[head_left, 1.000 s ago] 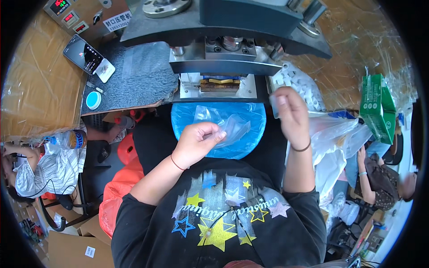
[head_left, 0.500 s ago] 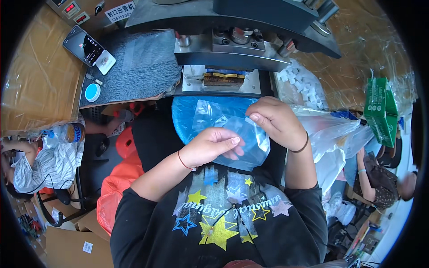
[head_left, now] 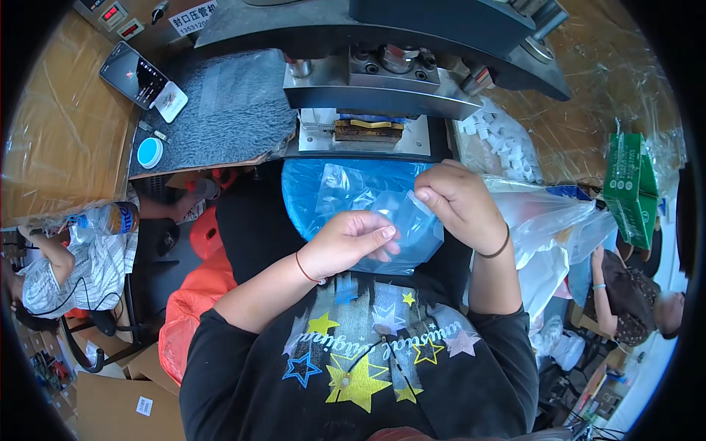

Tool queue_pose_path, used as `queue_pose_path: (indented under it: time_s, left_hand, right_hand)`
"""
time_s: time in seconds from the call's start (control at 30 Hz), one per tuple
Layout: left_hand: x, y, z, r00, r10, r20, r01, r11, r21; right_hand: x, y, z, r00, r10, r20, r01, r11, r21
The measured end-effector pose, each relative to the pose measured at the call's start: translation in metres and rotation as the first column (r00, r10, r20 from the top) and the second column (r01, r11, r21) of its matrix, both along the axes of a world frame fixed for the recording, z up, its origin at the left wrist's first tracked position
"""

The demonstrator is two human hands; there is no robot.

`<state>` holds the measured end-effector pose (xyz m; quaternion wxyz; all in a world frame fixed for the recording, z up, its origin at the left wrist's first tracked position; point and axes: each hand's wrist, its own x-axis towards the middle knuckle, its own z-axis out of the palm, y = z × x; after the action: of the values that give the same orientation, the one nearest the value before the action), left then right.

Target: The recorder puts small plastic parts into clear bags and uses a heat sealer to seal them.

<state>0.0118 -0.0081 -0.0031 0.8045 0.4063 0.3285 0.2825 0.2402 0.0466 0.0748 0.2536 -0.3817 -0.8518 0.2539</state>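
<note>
A clear plastic bag (head_left: pixel 419 246) hangs between my hands above my lap. My right hand (head_left: pixel 465 209) pinches its upper right edge between thumb and bent fingers. On the other side my left hand (head_left: pixel 346 239) is closed at the bag's left part, thumb pressed toward the curled fingers; some fingertips are seen behind the film. Beyond the hands is a container lined with blue plastic (head_left: pixel 300 198), with more clear film (head_left: pixel 334 184) lying in it.
A metal press (head_left: pixel 382 97) stands ahead, with a die block (head_left: pixel 368 131) beneath it. To its right lie many white plastic pieces (head_left: pixel 500 140) and a green box (head_left: pixel 629 187). At left are a phone (head_left: pixel 134 75) and a round tub (head_left: pixel 150 152). Other people sit at both sides.
My right hand has shifted slightly right with the bag's edge. The left hand stays nearly in place, still at the bag.
</note>
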Motion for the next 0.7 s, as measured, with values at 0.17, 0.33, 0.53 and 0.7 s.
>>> queue_pose_path:
  time_s: [0.17, 0.33, 0.53, 0.7]
  left_hand:
    - [0.001, 0.0, -0.001, 0.999, -0.047, -0.027, 0.046, 0.998, -0.031]
    - [0.001, 0.001, -0.004, 0.997, -0.068, 0.019, 0.068, 0.997, 0.02]
    - [-0.001, 0.001, -0.005, 0.998, -0.058, 0.008, 0.058, 0.998, -0.003]
    - [-0.009, 0.002, -0.004, 1.0, 0.016, -0.014, -0.017, 0.998, -0.052]
  right_hand:
    - [0.006, 0.004, -0.002, 0.998, 0.064, 0.019, -0.064, 0.997, -0.047]
    - [0.009, 0.007, -0.001, 0.984, 0.179, 0.012, -0.177, 0.979, -0.103]
    - [0.009, 0.005, -0.013, 0.989, 0.146, -0.005, -0.146, 0.984, -0.102]
    - [0.016, -0.019, -0.002, 0.989, -0.141, -0.035, 0.14, 0.99, -0.026]
